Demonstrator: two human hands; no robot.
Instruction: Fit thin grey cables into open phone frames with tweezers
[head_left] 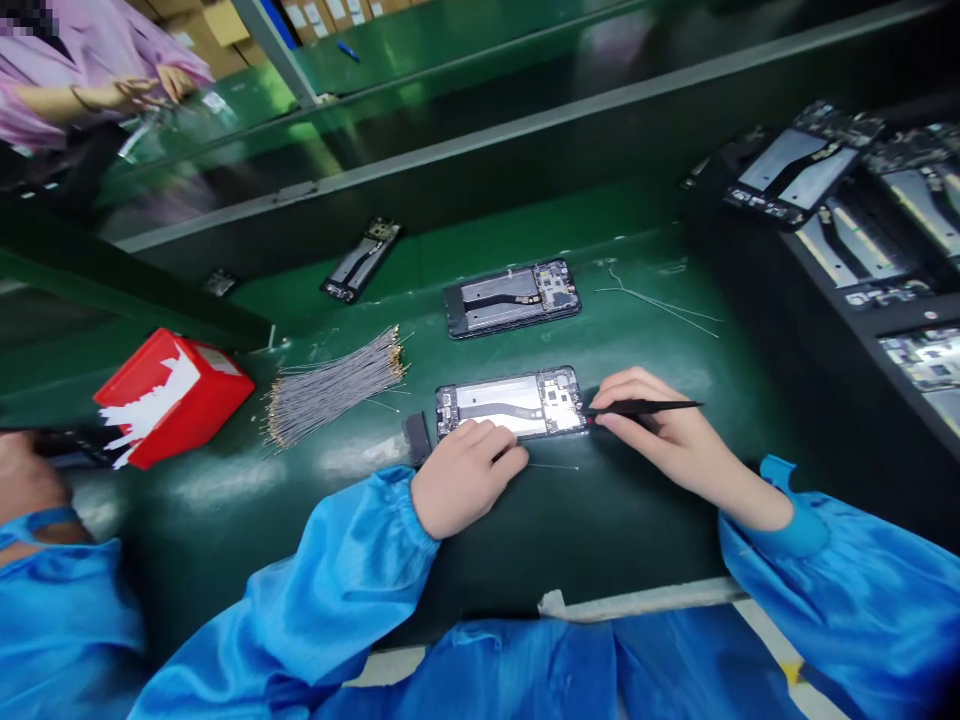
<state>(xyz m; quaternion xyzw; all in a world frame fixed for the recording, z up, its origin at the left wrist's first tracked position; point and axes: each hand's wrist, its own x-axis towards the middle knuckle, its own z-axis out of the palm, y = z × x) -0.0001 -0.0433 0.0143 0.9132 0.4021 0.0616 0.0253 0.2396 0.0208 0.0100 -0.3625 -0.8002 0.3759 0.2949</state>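
Note:
An opened phone (499, 408) lies on the green bench in front of me, its circuit board at the right end and a dark ribbon cable along its middle. My left hand (471, 475) bends its fingers over the near edge of this phone and steadies it. Black tweezers (649, 406) are pinched in my right hand (660, 430), their tip at the phone's right end. Just left of the phone sits a small dark block (417, 438). A thin cable (553, 466) lies near my left fingertips. Farther back rests a second opened phone (514, 298).
A bundle of thin grey cables (337, 388) and a red box (176, 395) stand to the left. Several opened phones (799, 170) crowd a black mat at right. Loose wires (660, 298) lie behind my right hand. A co-worker's hand (30, 480) is at far left; another person (97, 80) works across.

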